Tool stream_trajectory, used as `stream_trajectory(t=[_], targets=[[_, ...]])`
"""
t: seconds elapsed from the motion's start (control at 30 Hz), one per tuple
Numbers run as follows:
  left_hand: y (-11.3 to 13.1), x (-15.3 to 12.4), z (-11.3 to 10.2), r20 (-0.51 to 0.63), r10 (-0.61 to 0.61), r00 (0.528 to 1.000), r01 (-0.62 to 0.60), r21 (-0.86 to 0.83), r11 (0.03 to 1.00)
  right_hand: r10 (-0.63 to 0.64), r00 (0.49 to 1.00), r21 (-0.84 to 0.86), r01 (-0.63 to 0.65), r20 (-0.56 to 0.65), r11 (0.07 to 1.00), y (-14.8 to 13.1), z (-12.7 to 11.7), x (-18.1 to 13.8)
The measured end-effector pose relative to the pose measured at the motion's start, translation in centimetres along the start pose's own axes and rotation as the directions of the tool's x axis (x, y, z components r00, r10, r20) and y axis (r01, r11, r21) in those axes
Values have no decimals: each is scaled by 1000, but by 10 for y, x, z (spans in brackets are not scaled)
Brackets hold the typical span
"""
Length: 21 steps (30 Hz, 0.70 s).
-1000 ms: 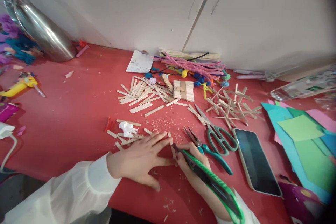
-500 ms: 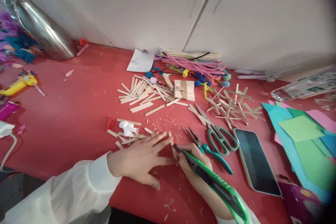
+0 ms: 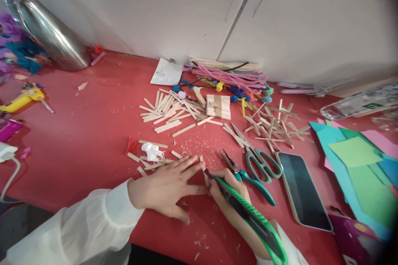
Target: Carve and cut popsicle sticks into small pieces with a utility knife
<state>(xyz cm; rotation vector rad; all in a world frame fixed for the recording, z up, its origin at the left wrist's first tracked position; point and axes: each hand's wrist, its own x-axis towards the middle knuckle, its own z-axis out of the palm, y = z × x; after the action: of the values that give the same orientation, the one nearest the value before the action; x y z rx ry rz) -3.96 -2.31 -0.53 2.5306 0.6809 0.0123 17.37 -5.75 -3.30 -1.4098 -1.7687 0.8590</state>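
Observation:
My left hand [image 3: 174, 186] lies spread on the red table, its fingertips at a wooden craft stick [image 3: 205, 177] that stands nearly upright in the view. In my right hand [image 3: 233, 198] is a green and black utility knife [image 3: 248, 211], gripped near its front end, with the tip at the middle of that stick. Beside the left fingers are more craft sticks [image 3: 153, 144] and a crumpled white tissue [image 3: 151, 152]. Pliers with teal handles [image 3: 253, 184] and grey-green scissors [image 3: 263, 165] lie just right of the knife.
A phone [image 3: 306, 192] lies at the right, near coloured paper sheets [image 3: 357, 174]. Farther back are a banded stick bundle [image 3: 218, 106], loose sticks [image 3: 280, 124] and pink pipe cleaners [image 3: 230, 76]. A steel jug [image 3: 52, 29] and yellow glue gun [image 3: 23, 100] stand left.
The knife's rear end has swung slightly left and its tip has shifted a little up along the stick. My left hand has stayed in place.

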Motion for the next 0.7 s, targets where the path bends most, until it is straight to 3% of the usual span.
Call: stream_trajectory(t=[0.27, 0.4, 0.7], targets=[[3, 1, 11, -60, -49, 997, 53, 54, 997, -88, 995, -27, 90, 50, 996, -9, 2, 9], [3, 2, 8, -62, -38, 997, 40, 46, 998, -126, 989, -121, 135, 77, 983, -11, 0, 8], [2, 3, 3, -39, -25, 999, 26, 28, 999, -241, 967, -152, 252, 87, 956, -9, -2, 3]])
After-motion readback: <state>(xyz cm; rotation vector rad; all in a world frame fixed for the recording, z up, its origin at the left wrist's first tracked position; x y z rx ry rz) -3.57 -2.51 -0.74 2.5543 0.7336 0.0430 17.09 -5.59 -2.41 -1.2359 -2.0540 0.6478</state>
